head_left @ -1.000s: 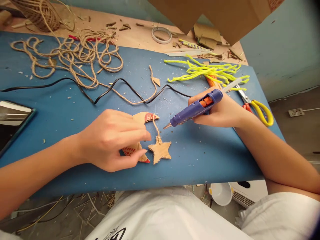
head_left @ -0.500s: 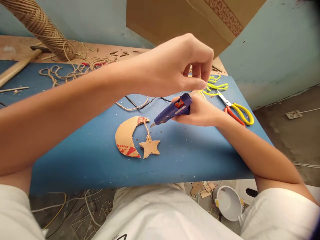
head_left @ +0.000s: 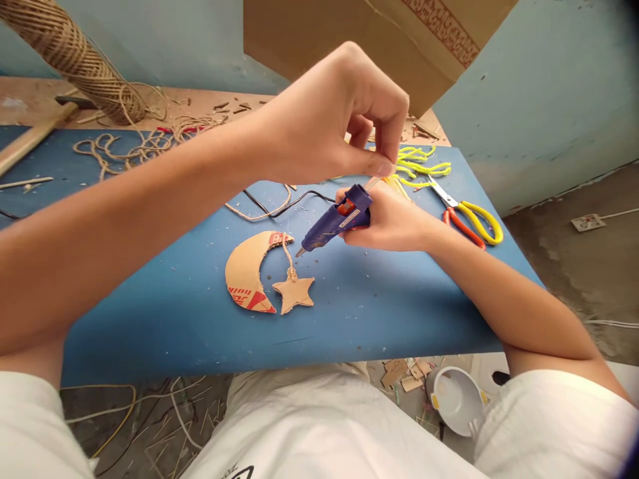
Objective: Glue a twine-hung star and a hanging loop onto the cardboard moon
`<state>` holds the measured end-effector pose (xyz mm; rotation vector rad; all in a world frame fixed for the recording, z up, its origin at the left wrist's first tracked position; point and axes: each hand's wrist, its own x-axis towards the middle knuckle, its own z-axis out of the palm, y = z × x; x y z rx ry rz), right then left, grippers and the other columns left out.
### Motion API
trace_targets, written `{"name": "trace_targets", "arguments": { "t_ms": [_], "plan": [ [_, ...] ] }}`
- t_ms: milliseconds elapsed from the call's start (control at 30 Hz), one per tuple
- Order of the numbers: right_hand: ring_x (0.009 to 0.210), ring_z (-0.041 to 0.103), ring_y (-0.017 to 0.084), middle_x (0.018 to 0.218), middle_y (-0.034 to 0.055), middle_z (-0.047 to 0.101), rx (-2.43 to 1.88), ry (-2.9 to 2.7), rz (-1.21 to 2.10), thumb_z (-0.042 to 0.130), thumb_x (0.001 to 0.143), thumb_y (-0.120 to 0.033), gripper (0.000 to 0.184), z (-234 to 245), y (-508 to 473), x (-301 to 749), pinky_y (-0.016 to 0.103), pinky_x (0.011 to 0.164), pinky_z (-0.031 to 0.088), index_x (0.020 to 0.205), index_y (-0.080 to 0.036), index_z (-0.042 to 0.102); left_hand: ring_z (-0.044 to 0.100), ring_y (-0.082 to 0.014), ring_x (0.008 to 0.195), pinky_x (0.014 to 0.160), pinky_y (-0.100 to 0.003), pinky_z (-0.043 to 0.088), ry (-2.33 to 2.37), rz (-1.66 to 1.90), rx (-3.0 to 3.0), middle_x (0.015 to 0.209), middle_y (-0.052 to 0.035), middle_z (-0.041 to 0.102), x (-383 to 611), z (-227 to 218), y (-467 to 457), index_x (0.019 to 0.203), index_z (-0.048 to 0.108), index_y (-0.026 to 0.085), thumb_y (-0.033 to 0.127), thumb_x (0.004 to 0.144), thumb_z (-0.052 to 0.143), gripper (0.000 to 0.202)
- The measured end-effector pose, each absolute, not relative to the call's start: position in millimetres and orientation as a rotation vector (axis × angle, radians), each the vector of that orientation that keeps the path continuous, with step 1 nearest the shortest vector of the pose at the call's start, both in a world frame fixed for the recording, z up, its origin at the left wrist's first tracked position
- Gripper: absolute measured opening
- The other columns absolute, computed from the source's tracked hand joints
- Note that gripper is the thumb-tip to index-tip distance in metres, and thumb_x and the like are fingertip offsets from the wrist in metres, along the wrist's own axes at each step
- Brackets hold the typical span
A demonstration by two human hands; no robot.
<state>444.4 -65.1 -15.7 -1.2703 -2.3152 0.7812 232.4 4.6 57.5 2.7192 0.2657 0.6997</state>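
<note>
My right hand is wrapped around a blue hot glue gun, its nozzle pointing down and left. Above it, my left hand pinches a clear glue stick at the rear of the gun. A cardboard crescent moon with red print lies flat on the blue tabletop. Beside its inner curve is a cardboard star, joined to the moon's upper tip by a short twine. The nozzle hovers close to this twine, apart from the cardboard.
Scissors with yellow and red handles lie to the right, near yellow-green strands. Loose twine and a big twine spool are at the back left. A cardboard box stands behind; a black cord crosses the table.
My left hand has risen a little, with its wrist more bent. The glue gun has shifted slightly left, and the whole view has drifted a bit. Moon and star lie as before.
</note>
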Motion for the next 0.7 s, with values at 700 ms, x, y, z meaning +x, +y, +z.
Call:
{"name": "trace_targets", "arguments": {
  "t_ms": [700],
  "plan": [
    [0.063, 0.036, 0.013, 0.062, -0.0065, 0.041, -1.299, -2.287, 0.923, 0.071, 0.063, -0.018, 0.024, -14.0, -75.6, 433.5, 0.034, 0.062, 0.028, 0.073, -0.025, 0.051, 0.062, -0.0026, 0.085, 0.080, -0.027, 0.044, 0.307, 0.672, 2.613, 0.098, -0.0001, 0.070, 221.1, 51.8, -4.1, 0.111, 0.082, -0.009, 0.045, 0.115, 0.058, 0.060]
  ]
}}
